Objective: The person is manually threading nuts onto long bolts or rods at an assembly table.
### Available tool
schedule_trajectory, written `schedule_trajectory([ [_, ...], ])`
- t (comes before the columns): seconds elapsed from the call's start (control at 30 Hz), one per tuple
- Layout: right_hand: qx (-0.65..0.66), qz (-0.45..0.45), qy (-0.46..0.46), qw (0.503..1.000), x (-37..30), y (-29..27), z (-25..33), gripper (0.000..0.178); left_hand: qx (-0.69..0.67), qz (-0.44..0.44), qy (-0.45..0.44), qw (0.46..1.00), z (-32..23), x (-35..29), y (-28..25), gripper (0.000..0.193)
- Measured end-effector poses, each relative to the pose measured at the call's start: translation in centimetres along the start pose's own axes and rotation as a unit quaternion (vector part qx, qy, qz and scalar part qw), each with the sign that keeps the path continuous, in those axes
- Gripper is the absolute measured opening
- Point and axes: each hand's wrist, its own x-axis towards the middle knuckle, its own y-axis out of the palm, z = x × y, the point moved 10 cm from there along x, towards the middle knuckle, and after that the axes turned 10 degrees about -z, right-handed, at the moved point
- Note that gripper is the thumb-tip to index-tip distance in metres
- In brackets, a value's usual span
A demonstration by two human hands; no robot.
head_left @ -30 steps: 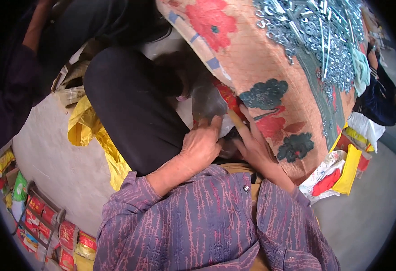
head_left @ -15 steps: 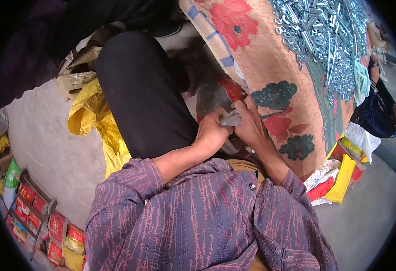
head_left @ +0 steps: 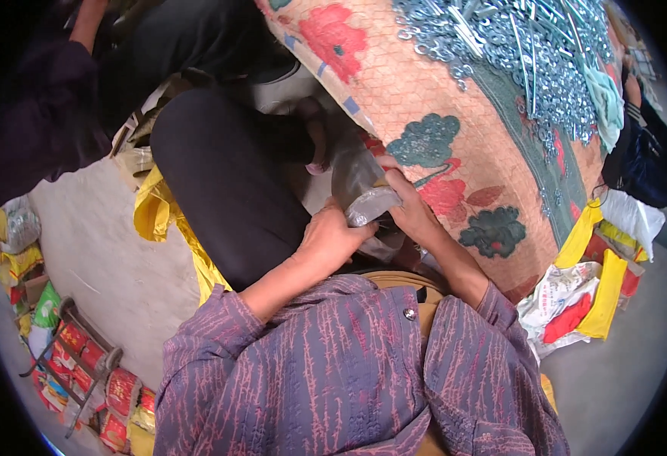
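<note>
Above my lap, a clear plastic bag (head_left: 371,205) stretches between my two hands, its folded upper edge facing me. My left hand (head_left: 331,237) is closed on the left side of that edge, thumb pointing right. On the opposite side my right hand (head_left: 412,209) pinches the bag, its fingers partly hidden behind the plastic. More of the translucent plastic hangs below and beyond the hands, and what it contains cannot be made out. My right forearm passes beside the flowered cloth (head_left: 493,156) draped over a raised surface.
A heap of shiny metal hardware (head_left: 516,61), with rods, washers and sleeves, covers the cloth's far right. Yellow sheeting (head_left: 158,205) lies beside my left knee. Several packets and a metal-framed stool (head_left: 82,357) stand lower left. White and yellow sacks (head_left: 569,300) rest at right. Other people sit nearby.
My hands have moved apart, and the bag's edge between them is spread wider. The view has shifted, and a co-worker's arm now shows at upper left.
</note>
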Motion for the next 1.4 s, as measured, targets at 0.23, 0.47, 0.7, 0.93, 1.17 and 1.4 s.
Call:
schedule_trajectory([
  [0.23,-0.030,0.055,-0.050,0.997,2.8,2.2,2.0,0.031,-0.331,0.134,-0.207,0.911,5.3,0.1,5.8,0.051],
  [0.47,-0.028,0.133,-0.061,0.989,3.9,6.1,1.2,0.038,-0.357,0.043,-0.221,0.907,10.7,5.9,10.3,0.030],
  [0.7,0.316,0.118,0.302,0.892,2.1,6.4,-4.0,0.030,-0.145,0.061,-0.162,0.974,6.3,5.1,9.3,0.027],
  [0.93,0.214,-0.039,0.269,0.938,0.9,1.9,-3.6,0.020,-0.274,0.156,0.044,0.948,0.7,1.5,9.1,0.019],
  [1.17,0.074,-0.057,0.311,0.946,-3.6,-2.7,-0.6,0.019,-0.171,0.191,0.339,0.905,-4.2,-3.8,8.2,0.018],
  [1.4,0.145,-0.016,0.300,0.943,-4.5,-3.5,1.9,0.020,-0.186,0.215,0.310,0.907,-6.1,-5.1,8.0,0.019],
])
